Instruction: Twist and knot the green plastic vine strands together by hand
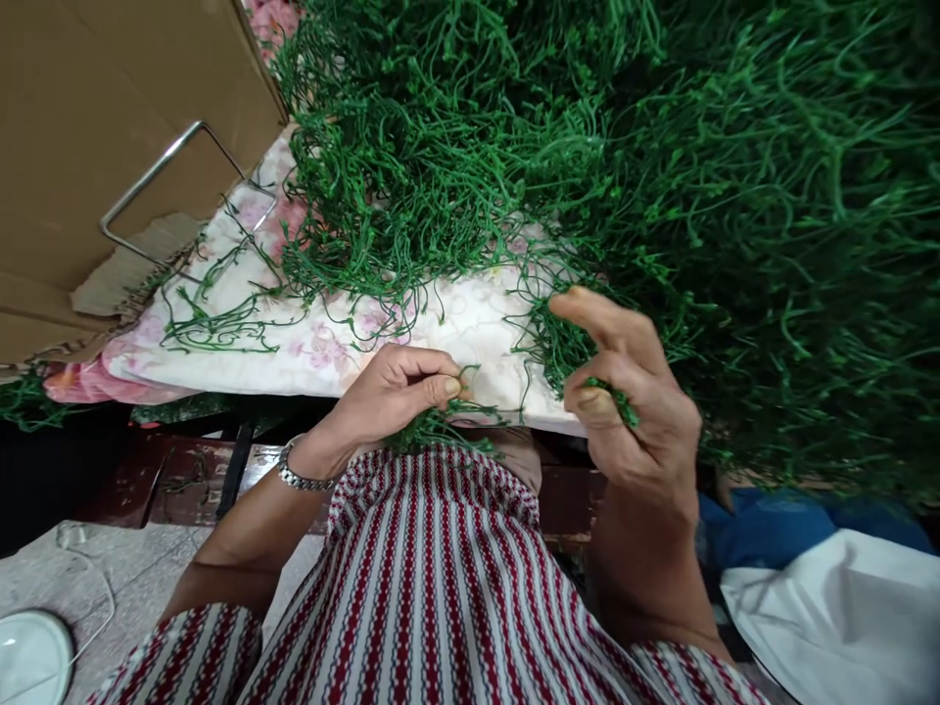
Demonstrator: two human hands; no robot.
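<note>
My left hand (397,394), with a metal watch band at the wrist, is closed in a pinch at the table's front edge. Thumb and index finger grip a green sprig, and a small bunch of green sprigs (430,433) hangs below them at my lap. To the right, my right hand (642,406) is raised with the index finger bent outward. Its thumb and other fingers are closed, and a bit of green sprig (624,405) shows between them. Behind both hands lies a large heap of thin green plastic-looking sprigs (441,166).
A flowered cloth (330,348) covers the table, with several loose sprigs (220,328) at its left. A cardboard box (110,88) stands at the left beside a bent metal wire handle (151,186). White cloth (844,617) lies at lower right. A round white object (33,651) is on the floor.
</note>
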